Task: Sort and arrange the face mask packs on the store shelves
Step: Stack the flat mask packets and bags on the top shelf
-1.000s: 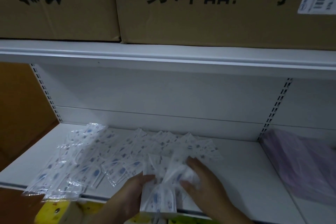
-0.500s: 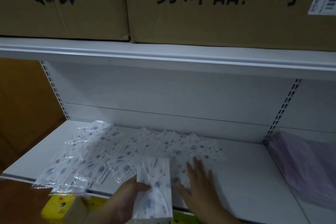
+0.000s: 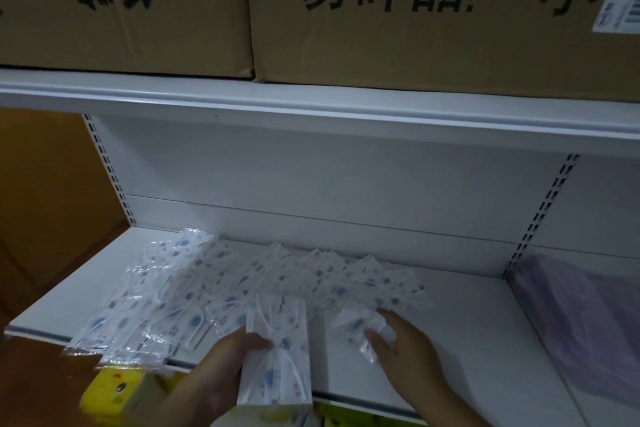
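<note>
Left hand [image 3: 221, 367] grips stack of mask packs [image 3: 277, 354] upright at front edge of white shelf [image 3: 467, 329], thumb across stack's left side, fingers curled behind. Right hand [image 3: 408, 347] on shelf just right of stack, fingers [image 3: 375, 336] curled around single clear-wrapped mask pack [image 3: 360, 322]. Loose spread of mask packs [image 3: 194, 288] fans across shelf from left edge to middle, some overhanging front edge. Purple packs [image 3: 588, 315] in next bay at right. Cardboard boxes [image 3: 415, 10] on upper shelf. Yellow box [image 3: 114, 395] below
</note>
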Motion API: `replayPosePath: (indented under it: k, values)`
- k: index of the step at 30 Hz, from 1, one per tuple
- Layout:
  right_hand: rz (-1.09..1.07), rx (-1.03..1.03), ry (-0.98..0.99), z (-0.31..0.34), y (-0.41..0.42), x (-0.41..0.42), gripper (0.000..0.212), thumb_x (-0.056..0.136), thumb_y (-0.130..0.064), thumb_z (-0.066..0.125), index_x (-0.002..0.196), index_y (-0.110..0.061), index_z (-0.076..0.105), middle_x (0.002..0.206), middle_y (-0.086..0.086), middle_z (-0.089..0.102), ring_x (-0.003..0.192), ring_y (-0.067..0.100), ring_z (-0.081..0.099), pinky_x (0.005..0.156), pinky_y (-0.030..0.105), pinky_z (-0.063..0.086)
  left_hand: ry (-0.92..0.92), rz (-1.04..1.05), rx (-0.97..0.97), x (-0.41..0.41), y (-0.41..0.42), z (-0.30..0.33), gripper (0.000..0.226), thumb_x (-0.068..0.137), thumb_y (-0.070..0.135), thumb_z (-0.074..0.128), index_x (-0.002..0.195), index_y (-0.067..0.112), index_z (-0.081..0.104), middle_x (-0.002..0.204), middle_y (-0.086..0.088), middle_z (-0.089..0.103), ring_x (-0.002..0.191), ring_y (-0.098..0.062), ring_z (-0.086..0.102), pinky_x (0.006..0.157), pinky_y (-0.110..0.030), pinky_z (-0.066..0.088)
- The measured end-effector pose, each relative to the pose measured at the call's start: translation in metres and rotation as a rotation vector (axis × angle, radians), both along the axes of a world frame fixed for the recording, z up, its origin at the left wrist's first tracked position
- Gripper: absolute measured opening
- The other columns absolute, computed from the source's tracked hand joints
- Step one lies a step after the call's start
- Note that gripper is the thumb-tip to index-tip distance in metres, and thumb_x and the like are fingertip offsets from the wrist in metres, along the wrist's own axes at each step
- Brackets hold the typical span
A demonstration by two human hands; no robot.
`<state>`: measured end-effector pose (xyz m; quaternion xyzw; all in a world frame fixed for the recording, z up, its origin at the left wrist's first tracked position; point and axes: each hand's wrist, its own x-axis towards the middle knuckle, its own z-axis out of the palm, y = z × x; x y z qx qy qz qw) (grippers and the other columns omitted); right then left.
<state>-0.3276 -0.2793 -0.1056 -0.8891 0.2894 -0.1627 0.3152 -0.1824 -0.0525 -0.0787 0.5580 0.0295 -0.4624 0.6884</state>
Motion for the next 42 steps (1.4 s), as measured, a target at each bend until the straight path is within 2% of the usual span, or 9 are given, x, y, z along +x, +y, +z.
replayPosePath:
  k: [3,6,11,14,19,23,27,35,42]
  values:
    - [0.223,-0.026,-0.077,0.016,0.018,0.002,0.05,0.087,-0.045,0.063,0.135,-0.034,0.049,0.139,-0.023,0.04,0.13,-0.005,0.036,0.098,-0.004,0.018,0.062,-0.011,-0.018,-0.008,-0.016,0.005,0.036,0.088,0.011,0.055,0.119,-0.004,0.062,0.106,-0.027,0.069,0.086,-0.039,0.07,0.063,-0.038,0.059]
    - [0.533,-0.176,0.058,0.018,0.033,0.008,0.062,0.091,-0.049,0.055,0.145,-0.028,0.034,0.153,-0.02,0.012,0.139,-0.008,0.002,0.107,0.001,-0.001,0.179,-0.124,-0.138,-0.023,-0.028,0.014,0.052,0.093,0.033,0.05,0.13,-0.003,0.056,0.133,-0.023,0.055,0.124,-0.036,0.052,0.106,-0.044,0.041]
    - [0.653,-0.241,0.257,0.01,0.034,0.013,0.074,0.092,-0.057,0.047,0.152,-0.023,0.019,0.159,-0.008,-0.007,0.146,0.005,-0.006,0.116,0.018,-0.002,0.113,-0.18,-0.241,-0.022,-0.038,0.0,0.048,0.081,-0.015,0.042,0.128,-0.011,0.054,0.124,-0.032,0.058,0.118,-0.044,0.055,0.103,-0.046,0.041]
    - [0.527,-0.207,0.21,0.006,0.028,0.018,0.084,0.085,-0.074,0.028,0.151,-0.022,0.022,0.155,-0.008,-0.013,0.147,0.011,-0.008,0.119,0.03,-0.002,0.096,-0.179,-0.153,-0.018,-0.038,-0.001,0.045,0.079,-0.017,0.044,0.12,-0.01,0.06,0.118,-0.033,0.061,0.109,-0.048,0.059,0.094,-0.048,0.045]
    - [-0.015,-0.294,0.452,-0.006,-0.017,0.04,0.072,0.097,-0.053,0.031,0.153,-0.019,0.001,0.16,0.011,-0.013,0.148,0.027,-0.006,0.118,0.047,0.003,0.007,-0.075,-0.008,-0.009,-0.029,-0.002,0.05,0.075,-0.02,0.055,0.122,-0.004,0.057,0.106,-0.03,0.068,0.098,-0.044,0.064,0.083,-0.044,0.05]
    - [-0.15,-0.205,0.557,-0.018,-0.023,0.06,0.082,0.092,-0.065,0.03,0.153,-0.016,0.004,0.16,0.013,-0.004,0.148,0.03,-0.002,0.116,0.056,0.004,0.014,-0.026,-0.005,-0.01,-0.026,0.005,0.035,0.077,-0.019,0.053,0.107,-0.002,0.061,0.093,-0.027,0.071,0.076,-0.039,0.071,0.061,-0.037,0.056]
    - [-0.184,-0.29,0.516,-0.018,-0.026,0.057,0.062,0.096,-0.056,0.031,0.149,-0.022,0.027,0.16,0.002,0.012,0.147,0.019,0.009,0.117,0.05,0.009,0.054,-0.066,-0.065,-0.01,-0.027,0.008,0.034,0.085,-0.01,0.053,0.117,-0.007,0.06,0.114,-0.029,0.065,0.111,-0.043,0.059,0.106,-0.05,0.038]
    - [0.034,-0.058,-0.235,0.03,-0.003,-0.004,0.03,0.09,-0.021,0.065,0.12,-0.019,0.063,0.126,-0.008,0.06,0.117,0.01,0.056,0.1,0.014,0.036,-0.074,-0.111,-0.004,-0.009,-0.04,0.005,0.039,0.073,-0.009,0.066,0.111,-0.002,0.065,0.094,-0.017,0.074,0.095,-0.035,0.064,0.082,-0.039,0.049]
    - [0.477,-0.352,-0.038,0.06,0.039,-0.046,0.048,0.061,-0.008,0.08,0.109,-0.01,0.072,0.127,0.001,0.062,0.121,0.015,0.056,0.101,0.045,0.042,0.027,-0.36,-0.126,-0.036,-0.079,0.005,0.053,0.084,0.047,0.057,0.115,0.003,0.062,0.087,-0.009,0.075,0.082,-0.026,0.072,0.061,-0.035,0.057]
